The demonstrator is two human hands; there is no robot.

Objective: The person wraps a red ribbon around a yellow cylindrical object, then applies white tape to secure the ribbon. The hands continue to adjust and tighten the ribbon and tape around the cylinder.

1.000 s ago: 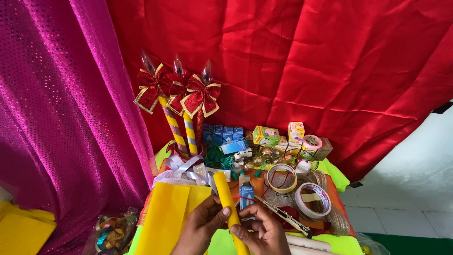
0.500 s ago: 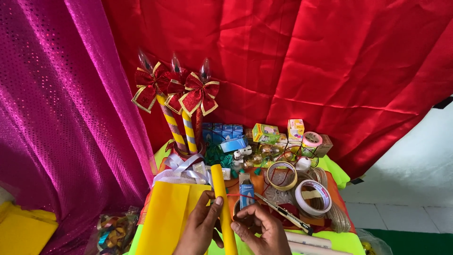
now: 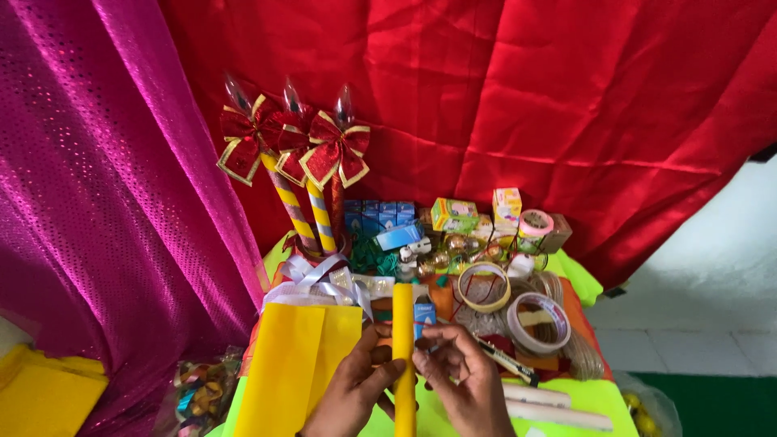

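Yellow tube [image 3: 403,356] now stands more upright than before, gripped by left hand [image 3: 354,392] and right hand [image 3: 461,380]. Behind: three bowed striped candles [image 3: 312,206], four blue boxes [image 3: 379,215], two tape rolls [image 3: 510,303]

Between my left hand [image 3: 354,390] and right hand [image 3: 460,387] the yellow tube [image 3: 403,356] fills the gap, so nothing passes there. Left of my left hand the yellow paper sheets [image 3: 295,356] lie flat and low; I can slide over them. Right of my right hand a dark pen [image 3: 506,362] and two tape rolls [image 3: 537,321] crowd close. Straight ahead, white ribbon [image 3: 317,275], small boxes [image 3: 379,215] and the upright striped candle sticks with red bows [image 3: 324,162] block any reach toward the red cloth [image 3: 526,97]. The pink curtain [image 3: 105,202] walls off the far left.
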